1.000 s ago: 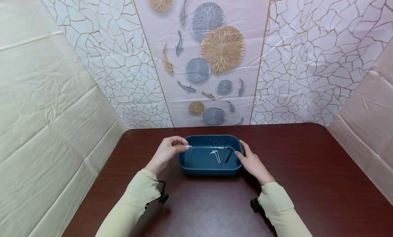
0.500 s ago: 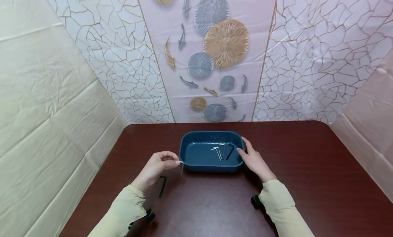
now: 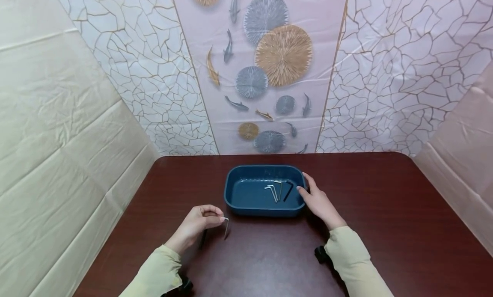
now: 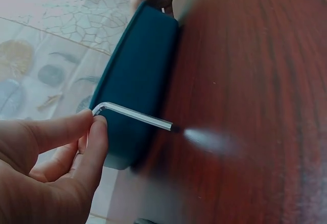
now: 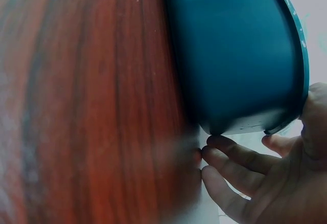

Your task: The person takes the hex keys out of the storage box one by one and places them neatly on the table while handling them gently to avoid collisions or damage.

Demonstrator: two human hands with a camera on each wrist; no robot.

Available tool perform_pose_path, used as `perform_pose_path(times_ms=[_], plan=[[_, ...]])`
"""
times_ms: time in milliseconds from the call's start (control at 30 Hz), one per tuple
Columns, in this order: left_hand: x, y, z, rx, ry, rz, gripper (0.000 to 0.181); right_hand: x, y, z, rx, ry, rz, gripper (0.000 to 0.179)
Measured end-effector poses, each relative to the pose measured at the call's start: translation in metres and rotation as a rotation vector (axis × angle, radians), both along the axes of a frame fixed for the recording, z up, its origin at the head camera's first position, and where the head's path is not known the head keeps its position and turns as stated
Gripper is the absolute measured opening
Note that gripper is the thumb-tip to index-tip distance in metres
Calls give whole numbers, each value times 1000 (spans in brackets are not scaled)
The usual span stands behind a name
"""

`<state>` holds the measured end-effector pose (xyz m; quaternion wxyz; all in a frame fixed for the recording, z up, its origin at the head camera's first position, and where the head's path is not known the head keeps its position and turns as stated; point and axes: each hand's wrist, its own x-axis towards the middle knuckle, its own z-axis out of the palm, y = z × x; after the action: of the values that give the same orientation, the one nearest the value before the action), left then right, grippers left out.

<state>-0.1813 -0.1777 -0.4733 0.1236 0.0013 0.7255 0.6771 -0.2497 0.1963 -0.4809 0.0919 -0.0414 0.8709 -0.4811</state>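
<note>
My left hand (image 3: 198,225) pinches a silver Allen key (image 4: 138,114) by its short arm, between thumb and fingertips. Its long arm hangs down over the table, left of and nearer than the blue tray (image 3: 265,212). Part of a black Allen key (image 3: 203,239) shows on the table beneath that hand; the hand covers the rest. At the tray's right end, my right hand (image 3: 319,202) holds the rim, thumb over the edge and fingers against the outer wall (image 5: 235,55). Inside the tray lie two silver Allen keys (image 3: 273,193), a dull brownish one (image 3: 280,191) and a black one (image 3: 288,191).
The dark red wooden table (image 3: 369,194) ends at a patterned cloth backdrop (image 3: 269,74). Plain cloth walls (image 3: 77,160) stand at both sides. A small black wrist camera (image 3: 320,255) sits by the right cuff.
The left hand has brought the silver Allen key out of the tray's left side, toward the front left and down near the table. The right hand keeps its hold on the tray.
</note>
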Motion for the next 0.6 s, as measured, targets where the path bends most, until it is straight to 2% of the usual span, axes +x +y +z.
perform_pose_path(times_ms=[167, 367, 600], plan=[[1, -4, -4, -7, -12, 22, 13, 0, -2, 3, -1, 5, -3, 69], [1, -12, -8, -63, 1, 31, 15, 0, -1, 5, 9, 4, -5, 69], [0, -16, -13, -233, 38, 85, 14, 2, -1, 4, 8, -9, 1, 70]])
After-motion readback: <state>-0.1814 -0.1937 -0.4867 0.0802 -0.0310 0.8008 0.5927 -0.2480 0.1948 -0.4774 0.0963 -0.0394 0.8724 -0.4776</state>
